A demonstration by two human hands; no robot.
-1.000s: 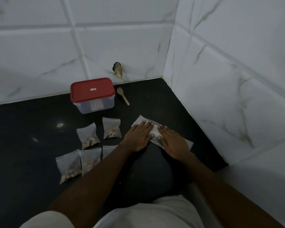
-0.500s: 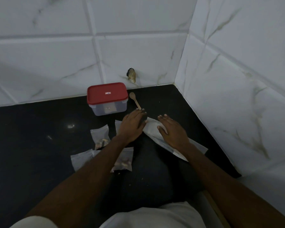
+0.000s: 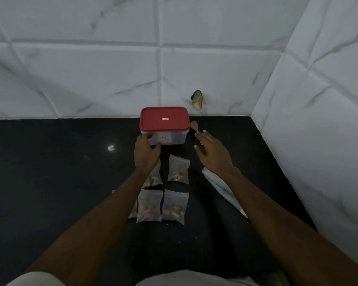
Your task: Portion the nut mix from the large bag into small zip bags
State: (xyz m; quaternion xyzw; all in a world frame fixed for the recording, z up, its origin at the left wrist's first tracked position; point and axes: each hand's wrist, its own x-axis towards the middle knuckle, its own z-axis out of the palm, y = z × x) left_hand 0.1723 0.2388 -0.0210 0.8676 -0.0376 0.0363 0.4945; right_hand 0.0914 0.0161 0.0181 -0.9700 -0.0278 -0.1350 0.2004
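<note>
Five filled small zip bags [image 3: 175, 205] lie at 6 o'clock of the red-lidded box [image 3: 164, 120]. My left hand [image 3: 146, 153] curls its fingers round the box's near corner and my right hand [image 3: 213, 153] hovers with fingers straight, probably to lift it. The flattened large bag [image 3: 223, 188] is at 4 o'clock.

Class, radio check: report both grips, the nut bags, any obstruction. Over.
Left grip holds red-lidded container corner; right grip open above spoon. Small zip bags filled, large bag flat. Nothing in the way.
</note>
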